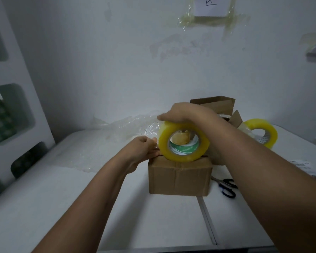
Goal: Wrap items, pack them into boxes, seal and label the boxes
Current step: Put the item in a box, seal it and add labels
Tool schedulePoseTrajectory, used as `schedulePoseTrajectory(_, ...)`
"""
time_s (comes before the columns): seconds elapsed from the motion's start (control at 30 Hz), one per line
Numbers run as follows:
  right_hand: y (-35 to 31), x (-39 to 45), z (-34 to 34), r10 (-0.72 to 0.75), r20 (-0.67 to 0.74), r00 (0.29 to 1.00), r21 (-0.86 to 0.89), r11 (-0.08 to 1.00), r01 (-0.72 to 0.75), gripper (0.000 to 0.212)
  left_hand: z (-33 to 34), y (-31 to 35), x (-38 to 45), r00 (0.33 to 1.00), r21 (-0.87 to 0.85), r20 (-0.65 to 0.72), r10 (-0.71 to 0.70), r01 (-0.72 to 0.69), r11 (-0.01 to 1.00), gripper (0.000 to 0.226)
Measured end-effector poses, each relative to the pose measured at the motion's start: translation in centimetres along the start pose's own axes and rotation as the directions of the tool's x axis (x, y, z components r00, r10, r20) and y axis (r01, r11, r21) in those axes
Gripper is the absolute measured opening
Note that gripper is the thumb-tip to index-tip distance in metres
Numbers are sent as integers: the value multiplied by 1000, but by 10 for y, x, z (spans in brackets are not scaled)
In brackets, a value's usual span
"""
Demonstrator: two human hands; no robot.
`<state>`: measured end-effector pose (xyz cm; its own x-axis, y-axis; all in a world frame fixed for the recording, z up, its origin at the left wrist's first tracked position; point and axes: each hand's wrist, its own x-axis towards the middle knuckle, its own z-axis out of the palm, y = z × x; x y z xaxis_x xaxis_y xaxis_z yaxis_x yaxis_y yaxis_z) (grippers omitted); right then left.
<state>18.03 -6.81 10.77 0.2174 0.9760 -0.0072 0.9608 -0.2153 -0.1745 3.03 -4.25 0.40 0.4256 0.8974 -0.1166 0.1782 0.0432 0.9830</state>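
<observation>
Head view: sealing step in hand. Closed cardboard box point(180, 177) sits mid-tabletop point(153, 216), flaps down, contents hidden. Tape roll point(183, 141) stands on edge on box top. Right hand point(185, 112) curls over roll from above, gripping it. Left hand point(144, 148) at box's top left edge, fingertips pinched together at what looks like the tape's free end. Next move, as judged: draw roll across the seam, press strip down, then cut. Scissors point(226, 187) lie just right of box. Farther back: bubble wrap point(128, 128), open box point(217, 105) with contents unclear, second tape roll point(263, 132) toward right edge.
</observation>
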Motion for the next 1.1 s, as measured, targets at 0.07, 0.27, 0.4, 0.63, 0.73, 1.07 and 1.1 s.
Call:
schedulePoseTrajectory(0.07,20,-1,-9,21,92,996,195,980,-38,77,0,-2,0,1000,0,10,2,-2,1000,32)
schedulePoseTrajectory(0.27,64,-1,15,-28,144,989,717,691,-85,80,-1,-7,4,999,-2,-18,-34,34,999,28)
schedulePoseTrajectory(0.4,62,-2,18,-1,-42,999,697,717,30,71,2,-3,4,999,-48,-8,-38,38,998,25)
schedulePoseTrajectory(0.63,52,2,4,-41,-116,992,354,932,80,54,1,-4,7,999,-13,-20,-37,36,999,26)
schedulePoseTrajectory(0.73,46,7,4,-47,-91,995,278,958,71,56,0,-3,7,998,-11,-21,-56,56,998,23)
schedulePoseTrajectory(1.07,31,19,14,-22,-98,995,201,979,42,73,-17,11,8,991,72,129,-33,23,997,6)
schedulePoseTrajectory(1.1,30,19,14,-21,-96,995,197,980,40,74,-19,13,9,992,117,123,-39,25,993,5)
